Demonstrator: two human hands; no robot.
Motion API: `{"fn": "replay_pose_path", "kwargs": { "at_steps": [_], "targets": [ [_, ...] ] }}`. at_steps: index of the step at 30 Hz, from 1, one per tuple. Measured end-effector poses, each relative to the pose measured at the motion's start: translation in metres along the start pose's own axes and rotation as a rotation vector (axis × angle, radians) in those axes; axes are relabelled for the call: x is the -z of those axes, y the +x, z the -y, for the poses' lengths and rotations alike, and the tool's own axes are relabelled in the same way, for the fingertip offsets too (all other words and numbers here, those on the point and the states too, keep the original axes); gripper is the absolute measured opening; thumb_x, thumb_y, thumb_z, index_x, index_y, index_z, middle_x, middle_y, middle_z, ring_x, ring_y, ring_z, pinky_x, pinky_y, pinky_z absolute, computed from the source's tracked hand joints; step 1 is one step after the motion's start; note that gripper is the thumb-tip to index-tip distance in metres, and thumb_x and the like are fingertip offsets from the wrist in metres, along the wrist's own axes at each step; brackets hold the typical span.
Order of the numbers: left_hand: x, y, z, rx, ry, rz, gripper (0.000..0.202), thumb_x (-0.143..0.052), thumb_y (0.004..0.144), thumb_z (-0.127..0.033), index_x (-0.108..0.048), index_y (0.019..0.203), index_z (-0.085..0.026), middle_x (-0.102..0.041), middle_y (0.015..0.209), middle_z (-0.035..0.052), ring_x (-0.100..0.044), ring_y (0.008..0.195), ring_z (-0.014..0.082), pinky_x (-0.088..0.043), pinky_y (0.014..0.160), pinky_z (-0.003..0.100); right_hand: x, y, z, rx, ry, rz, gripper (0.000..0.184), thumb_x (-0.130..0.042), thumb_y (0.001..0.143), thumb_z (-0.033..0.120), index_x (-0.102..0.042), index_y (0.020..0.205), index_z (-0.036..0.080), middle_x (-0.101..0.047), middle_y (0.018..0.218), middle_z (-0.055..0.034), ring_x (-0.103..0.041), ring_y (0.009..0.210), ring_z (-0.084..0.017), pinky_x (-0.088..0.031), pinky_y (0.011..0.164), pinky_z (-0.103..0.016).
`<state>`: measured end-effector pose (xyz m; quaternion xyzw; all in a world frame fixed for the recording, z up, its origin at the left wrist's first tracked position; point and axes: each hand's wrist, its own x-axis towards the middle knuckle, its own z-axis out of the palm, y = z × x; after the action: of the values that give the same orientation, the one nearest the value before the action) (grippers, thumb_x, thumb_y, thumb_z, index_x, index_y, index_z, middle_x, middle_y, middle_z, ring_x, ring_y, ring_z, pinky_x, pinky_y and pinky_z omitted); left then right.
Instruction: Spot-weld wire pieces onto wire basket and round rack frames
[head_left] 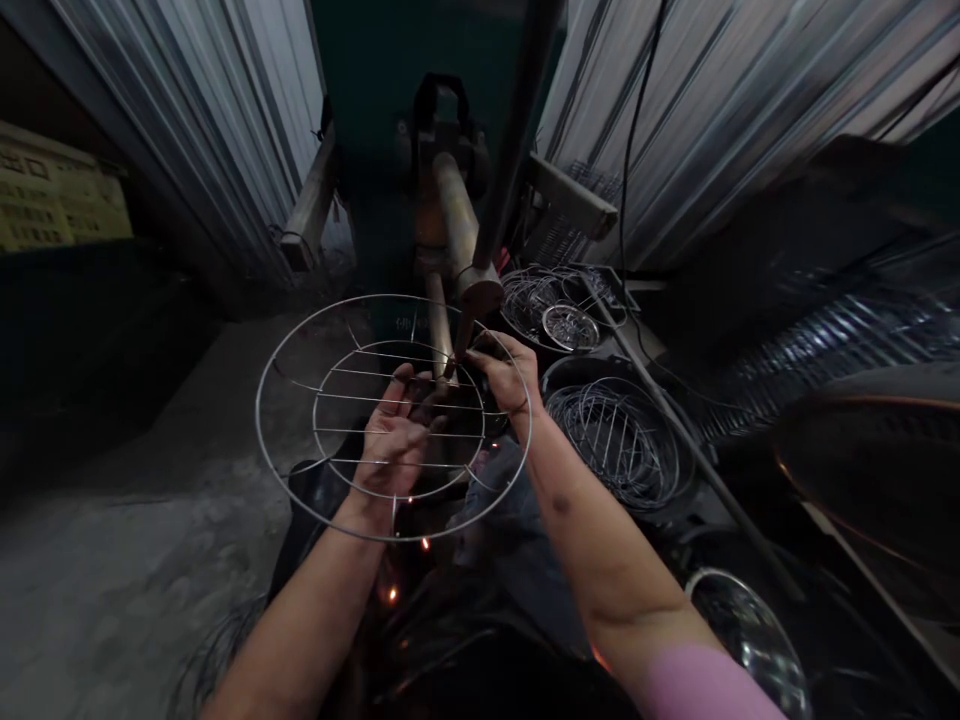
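A round wire rack (300,330), with an outer ring, an inner ring and thin cross wires, is held flat under the tip of a welding machine's electrode arm (474,285). My left hand (396,435) reaches up through the rack from below, palm up, its fingers curled round the cross wires near the electrode. My right hand (508,375) grips the rack's inner ring at the right, close to the electrode tip. Small orange sparks (409,520) fall below the rack.
A dark tub holding a pile of wire racks (611,435) stands at the right, with more wire parts (559,305) behind it. Corrugated metal sheets (225,120) wall both sides. A shiny metal bowl rim (750,630) shows at bottom right. Concrete floor (112,520) lies at left.
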<state>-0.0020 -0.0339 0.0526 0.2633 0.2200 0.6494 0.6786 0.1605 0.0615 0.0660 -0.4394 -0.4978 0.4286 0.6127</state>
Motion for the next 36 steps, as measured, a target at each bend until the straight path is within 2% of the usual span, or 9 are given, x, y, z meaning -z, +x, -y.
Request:
{"fn": "replay_pose_path", "kwargs": {
  "at_steps": [3, 6, 8, 12, 16, 22, 27, 31, 36],
  "targets": [
    [0.02, 0.005, -0.011, 0.209, 0.087, -0.018, 0.071, -0.075, 0.048, 0.001, -0.064, 0.114, -0.021, -0.069, 0.105, 0.0083, -0.067, 0.09, 0.0242, -0.053, 0.07, 0.029, 0.025, -0.022, 0.004, -0.146, 0.086, 0.061, 0.031, -0.078, 0.054, 0.024, -0.07, 0.084, 0.022, -0.065, 0.068, 0.0039, -0.053, 0.055, -0.011, -0.041, 0.051, -0.024],
    [0.023, 0.02, -0.018, 0.295, 0.0, -0.392, 0.034, -0.066, 0.066, -0.006, -0.065, 0.098, -0.017, -0.064, 0.068, 0.0003, -0.062, 0.056, 0.012, -0.046, 0.051, 0.021, 0.045, -0.055, 0.013, -0.241, 0.15, 0.142, 0.043, -0.083, 0.045, 0.018, -0.071, 0.086, 0.022, -0.071, 0.083, -0.0008, -0.061, 0.067, -0.015, -0.047, 0.057, -0.027],
    [0.014, 0.031, -0.022, 0.312, -0.078, -0.512, 0.015, -0.06, 0.079, -0.026, -0.064, 0.091, -0.017, -0.057, 0.057, -0.0016, -0.054, 0.045, 0.0108, -0.041, 0.044, 0.021, 0.047, -0.074, 0.017, -0.24, 0.16, 0.067, 0.037, -0.083, 0.047, 0.02, -0.072, 0.081, 0.021, -0.071, 0.081, -0.0014, -0.06, 0.064, -0.014, -0.047, 0.056, -0.027],
    [-0.012, 0.033, -0.03, 0.449, -0.156, -0.363, 0.056, -0.042, 0.082, -0.063, -0.065, 0.09, -0.013, -0.056, 0.059, 0.0045, -0.052, 0.045, 0.0169, -0.04, 0.041, 0.029, 0.036, -0.086, 0.02, -0.148, 0.132, -0.165, 0.021, -0.081, 0.056, 0.028, -0.07, 0.071, 0.018, -0.06, 0.053, 0.0036, -0.046, 0.044, -0.009, -0.036, 0.044, -0.023],
    [-0.018, 0.009, -0.029, 0.58, -0.24, -0.191, 0.064, -0.041, 0.081, -0.065, -0.064, 0.102, -0.009, -0.062, 0.07, 0.0109, -0.06, 0.056, 0.0232, -0.045, 0.047, 0.034, 0.038, -0.071, 0.018, -0.067, 0.008, -0.212, 0.024, -0.079, 0.059, 0.032, -0.071, 0.077, 0.017, -0.052, 0.046, 0.0061, -0.042, 0.039, -0.008, -0.03, 0.04, -0.023],
    [-0.008, -0.03, -0.012, 0.626, -0.357, 0.153, 0.076, -0.04, 0.08, -0.067, -0.051, 0.13, -0.012, -0.059, 0.123, 0.0214, -0.057, 0.107, 0.0436, -0.049, 0.075, 0.058, 0.037, -0.035, 0.017, 0.007, -0.053, -0.14, 0.024, -0.078, 0.057, 0.034, -0.07, 0.071, 0.017, -0.052, 0.048, 0.0064, -0.039, 0.037, -0.007, -0.027, 0.037, -0.023],
    [-0.005, -0.035, -0.009, 0.489, -0.297, 0.108, 0.058, -0.037, 0.086, -0.057, -0.05, 0.133, -0.026, -0.052, 0.137, 0.0132, -0.053, 0.116, 0.0418, -0.043, 0.082, 0.065, 0.017, -0.02, 0.018, 0.0, -0.028, -0.072, 0.021, -0.077, 0.057, 0.033, -0.07, 0.07, 0.018, -0.052, 0.047, 0.0067, -0.038, 0.034, -0.006, -0.024, 0.034, -0.022],
    [-0.005, -0.032, -0.01, 0.454, -0.258, 0.021, 0.052, -0.04, 0.086, -0.05, -0.055, 0.129, -0.025, -0.055, 0.134, 0.0115, -0.054, 0.116, 0.04, -0.039, 0.089, 0.066, 0.007, -0.014, 0.018, -0.05, -0.029, -0.039, 0.018, -0.076, 0.055, 0.03, -0.07, 0.068, 0.019, -0.05, 0.045, 0.0074, -0.036, 0.034, -0.006, -0.024, 0.034, -0.022],
    [-0.003, -0.026, -0.008, 0.437, -0.281, -0.013, 0.048, -0.043, 0.087, -0.047, -0.057, 0.126, -0.023, -0.06, 0.127, 0.0111, -0.058, 0.112, 0.0364, -0.04, 0.093, 0.058, 0.001, -0.006, 0.012, -0.03, -0.032, -0.017, 0.019, -0.078, 0.053, 0.032, -0.072, 0.067, 0.019, -0.061, 0.058, 0.0044, -0.051, 0.052, -0.01, -0.04, 0.049, -0.024]
  ]
}}
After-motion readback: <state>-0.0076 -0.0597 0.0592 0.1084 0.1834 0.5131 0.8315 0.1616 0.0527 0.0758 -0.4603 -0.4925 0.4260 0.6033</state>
